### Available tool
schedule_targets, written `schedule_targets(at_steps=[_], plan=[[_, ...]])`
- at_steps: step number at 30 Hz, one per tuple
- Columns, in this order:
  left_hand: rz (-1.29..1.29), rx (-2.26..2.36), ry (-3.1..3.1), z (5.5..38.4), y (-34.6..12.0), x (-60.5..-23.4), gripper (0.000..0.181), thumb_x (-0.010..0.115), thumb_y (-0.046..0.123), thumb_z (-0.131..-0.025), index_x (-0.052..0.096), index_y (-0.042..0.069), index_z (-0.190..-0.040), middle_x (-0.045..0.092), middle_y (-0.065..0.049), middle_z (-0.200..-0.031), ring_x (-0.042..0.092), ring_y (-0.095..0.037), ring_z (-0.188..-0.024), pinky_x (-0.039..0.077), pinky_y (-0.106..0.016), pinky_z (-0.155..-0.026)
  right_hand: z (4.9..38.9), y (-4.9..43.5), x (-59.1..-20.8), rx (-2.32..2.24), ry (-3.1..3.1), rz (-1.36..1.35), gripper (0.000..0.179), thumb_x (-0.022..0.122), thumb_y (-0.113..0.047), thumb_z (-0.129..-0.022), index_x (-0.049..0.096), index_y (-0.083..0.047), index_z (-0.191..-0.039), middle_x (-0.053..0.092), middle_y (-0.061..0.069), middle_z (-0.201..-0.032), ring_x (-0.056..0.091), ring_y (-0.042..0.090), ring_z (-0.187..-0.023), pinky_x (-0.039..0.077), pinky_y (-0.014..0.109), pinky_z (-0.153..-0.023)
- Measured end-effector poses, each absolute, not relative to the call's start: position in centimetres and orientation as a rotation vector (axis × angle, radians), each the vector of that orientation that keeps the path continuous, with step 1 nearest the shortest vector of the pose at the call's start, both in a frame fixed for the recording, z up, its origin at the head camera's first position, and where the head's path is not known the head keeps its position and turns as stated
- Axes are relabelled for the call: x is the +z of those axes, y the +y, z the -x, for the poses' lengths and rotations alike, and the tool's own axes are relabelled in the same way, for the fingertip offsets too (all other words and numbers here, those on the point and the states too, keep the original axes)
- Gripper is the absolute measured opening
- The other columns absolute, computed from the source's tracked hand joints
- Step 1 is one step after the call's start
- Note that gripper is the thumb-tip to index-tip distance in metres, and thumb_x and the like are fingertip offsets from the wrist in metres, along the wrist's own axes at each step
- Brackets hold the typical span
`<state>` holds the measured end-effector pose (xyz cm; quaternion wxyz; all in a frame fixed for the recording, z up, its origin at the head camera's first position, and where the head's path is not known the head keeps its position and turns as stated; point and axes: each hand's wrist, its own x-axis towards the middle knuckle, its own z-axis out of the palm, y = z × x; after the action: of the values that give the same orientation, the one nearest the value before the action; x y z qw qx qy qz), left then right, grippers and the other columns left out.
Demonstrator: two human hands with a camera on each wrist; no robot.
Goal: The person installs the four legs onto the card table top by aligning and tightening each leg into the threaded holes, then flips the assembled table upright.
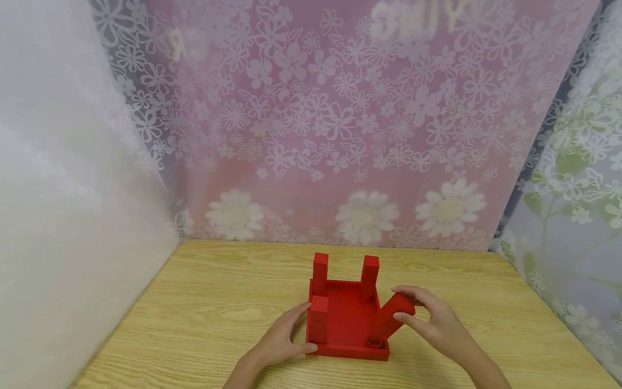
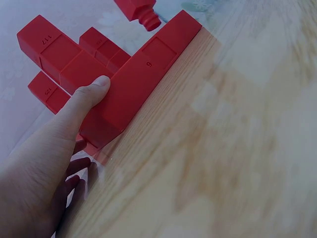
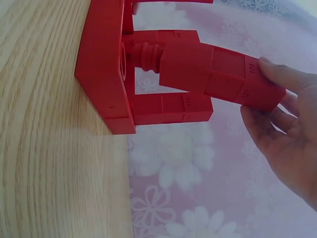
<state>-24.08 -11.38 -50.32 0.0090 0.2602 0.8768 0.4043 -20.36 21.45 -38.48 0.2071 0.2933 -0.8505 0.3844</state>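
A small red tabletop [image 1: 347,351] lies upside down with its raised rim upward. Three square red legs stand upright at its corners, among them the near-left leg [image 1: 318,319]. My left hand [image 1: 279,337] grips the near-left corner, its thumb on the front wall and its fingers along the left side. At the near-right corner, my right hand [image 1: 439,324] holds a fourth red leg [image 3: 223,74] by its upper end, between thumb and fingers. This leg leans to the right, its threaded tip [image 3: 146,57] close to the round corner hole [image 3: 124,62].
Everything rests on a wood-grain table [image 1: 218,292]. Behind it hangs a pink flowered curtain [image 1: 316,135]. A pale sheet [image 1: 73,189] borders the left side, and another flowered sheet [image 1: 583,216] the right.
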Motion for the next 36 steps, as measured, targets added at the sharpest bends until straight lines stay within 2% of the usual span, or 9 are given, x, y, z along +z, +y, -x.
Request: schedule_targets(at_steps=[6,14,17,23,31,36], plan=[[-0.813,1.254,2.746,24.1,-11.4,-50.4,0.085,0.063,0.058,-0.076,0.027,0.025,-0.145,0.031,0.001,-0.144,0.03,-0.026,-0.129,0.028,-0.055,-0.097,20.6,21.1,-38.7,0.979,-2.37,-0.856,0.047,0.078,-0.009,-0.07,0.062,-0.009,-0.115,0.062,-0.002,-0.103,0.056,0.012,-0.093,0.048,0.025,-0.075],[-0.805,1.265,2.741,24.2,-11.5,-50.6,0.084,0.064,0.058,-0.076,0.027,0.026,-0.145,0.031,0.001,-0.145,0.03,-0.027,-0.128,0.028,-0.056,-0.097,20.9,20.5,-38.9,0.974,-2.387,-0.901,0.046,0.078,-0.011,-0.072,0.062,-0.01,-0.115,0.061,-0.005,-0.103,0.055,0.011,-0.091,0.049,0.026,-0.074],[-0.786,1.262,2.737,24.2,-11.4,-50.6,0.085,0.064,0.059,-0.075,0.027,0.027,-0.145,0.031,0.002,-0.145,0.03,-0.025,-0.129,0.028,-0.055,-0.097,21.0,20.3,-39.0,0.94,-2.421,-0.899,0.044,0.077,-0.015,-0.073,0.062,-0.01,-0.114,0.062,-0.006,-0.106,0.056,0.01,-0.093,0.049,0.033,-0.079],[-0.784,1.258,2.739,24.2,-11.4,-50.5,0.085,0.063,0.059,-0.076,0.027,0.026,-0.145,0.031,0.002,-0.145,0.03,-0.025,-0.129,0.028,-0.055,-0.097,21.1,20.0,-39.2,0.945,-2.473,-0.92,0.044,0.076,-0.015,-0.075,0.061,-0.008,-0.116,0.061,-0.002,-0.107,0.055,0.01,-0.091,0.05,0.031,-0.074],[-0.79,1.253,2.743,24.1,-11.4,-50.3,0.085,0.063,0.059,-0.076,0.027,0.027,-0.145,0.031,0.002,-0.144,0.03,-0.025,-0.129,0.029,-0.054,-0.097,21.0,19.6,-39.4,0.946,-2.458,-0.945,0.039,0.074,-0.015,-0.077,0.063,-0.02,-0.114,0.06,-0.009,-0.11,0.054,0.012,-0.099,0.049,0.033,-0.077],[-0.801,1.241,2.755,24.1,-11.4,-50.4,0.084,0.062,0.059,-0.076,0.027,0.027,-0.145,0.031,0.002,-0.144,0.031,-0.026,-0.128,0.029,-0.055,-0.097,20.8,19.4,-39.4,0.997,-2.456,-0.958,0.037,0.068,-0.014,-0.084,0.061,-0.021,-0.119,0.057,-0.004,-0.119,0.052,0.016,-0.107,0.048,0.036,-0.082]])
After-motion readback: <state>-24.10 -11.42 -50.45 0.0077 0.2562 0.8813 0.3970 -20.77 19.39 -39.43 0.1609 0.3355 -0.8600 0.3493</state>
